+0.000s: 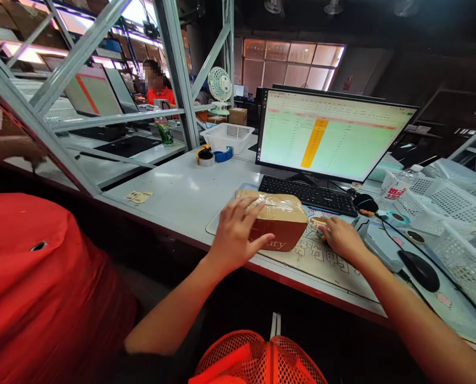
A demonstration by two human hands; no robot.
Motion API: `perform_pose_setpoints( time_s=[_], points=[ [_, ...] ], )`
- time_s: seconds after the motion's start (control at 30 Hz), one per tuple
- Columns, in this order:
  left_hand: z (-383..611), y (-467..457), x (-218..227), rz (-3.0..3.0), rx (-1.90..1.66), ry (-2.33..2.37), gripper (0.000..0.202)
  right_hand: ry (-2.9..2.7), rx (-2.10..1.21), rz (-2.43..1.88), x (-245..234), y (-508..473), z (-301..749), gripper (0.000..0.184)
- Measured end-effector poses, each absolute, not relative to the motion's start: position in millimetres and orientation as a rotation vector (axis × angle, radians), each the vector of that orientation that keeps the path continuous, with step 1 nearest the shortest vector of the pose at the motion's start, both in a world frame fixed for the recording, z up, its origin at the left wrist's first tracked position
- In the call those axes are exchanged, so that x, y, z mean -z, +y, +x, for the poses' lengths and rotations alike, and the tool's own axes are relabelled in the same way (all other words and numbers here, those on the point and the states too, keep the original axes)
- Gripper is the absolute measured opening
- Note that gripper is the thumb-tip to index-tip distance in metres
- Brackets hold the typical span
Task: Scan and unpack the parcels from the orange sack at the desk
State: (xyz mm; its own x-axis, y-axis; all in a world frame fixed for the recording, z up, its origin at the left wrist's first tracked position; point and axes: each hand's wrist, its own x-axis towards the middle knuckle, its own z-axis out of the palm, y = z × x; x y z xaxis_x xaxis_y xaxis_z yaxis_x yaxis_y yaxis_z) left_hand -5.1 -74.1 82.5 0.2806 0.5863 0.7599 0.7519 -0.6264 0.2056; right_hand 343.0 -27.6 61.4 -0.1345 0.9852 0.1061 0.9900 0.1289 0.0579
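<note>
- I see a dim room on my feed, with a lit window (294, 61) at the far wall and a metal frame (177, 69) standing on the left.
- The white tabletop (169, 186) runs across the middle, smooth and glossy on the left, crowded on the right.
- A co-worker (49, 277) in red fills the near left; I make out another person (160, 96) beyond the frame.
- The monitor (354, 138) stands at the far side, tilted in my view, its lit table facing the worker, I judge for easy reading.
- White baskets (466, 205) crowd the right, probably to keep loose items within reach.
- A drawn-on mat (334, 266) lies along the near edge, the keyboard (308, 194) just beyond it.
- The taped brown box (284, 221) sits near the middle, close to the near edge, where I judge both hands reach it easily.
- The left hand (236, 232) lies spread against the box's left end, thumb along the near face, not closed around it; I take this as steadying.
- The right hand (344, 237) is bent low over the mat, right of the box; I cannot tell whether its fingers grasp anything.
- The mouse (419, 271) rests at the near right.
- Tape (223, 155) lies far left of the keyboard.
</note>
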Motion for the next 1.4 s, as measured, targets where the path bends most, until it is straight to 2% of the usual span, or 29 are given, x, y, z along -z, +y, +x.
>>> perform_pose_setpoints(
  time_s=[0.07,0.17,0.27,0.43,0.57,0.67,0.87,1.1,1.4],
  points=[
    [21,-72,-78,-2.276,1.155,-1.269,0.061,-2.219,0.104,-1.759,-93,-13,328,0.05],
    [41,-58,-60,-2.154,1.193,-1.36,0.042,-2.191,-0.096,-1.321,-133,4,288,0.046],
    [39,-49,-52,-2.146,1.259,-1.371,0.028,-2.414,-0.149,-1.162,-149,16,245,0.043],
    [31,-55,-61,-2.199,1.271,-1.361,0.025,-2.636,-0.064,-1.298,-149,31,220,0.035],
    [31,-55,-62,-2.171,1.312,-1.305,0.023,-2.723,-0.036,-1.279,-154,32,224,0.044],
    [31,-52,-60,-2.178,1.325,-1.302,0.022,-2.792,0.114,-1.291,-160,24,218,0.051],
    [31,-50,-63,-2.145,1.395,-1.221,0.023,-2.939,0.482,-1.3,-169,15,197,0.036],
    [29,-47,-62,-2.154,1.398,-1.234,0.027,-2.758,0.455,-1.574,-172,20,190,0.036],
    [30,-51,-61,-2.124,1.396,-1.31,0.023,-2.657,0.446,-1.647,-173,27,192,0.038]
  ],
)
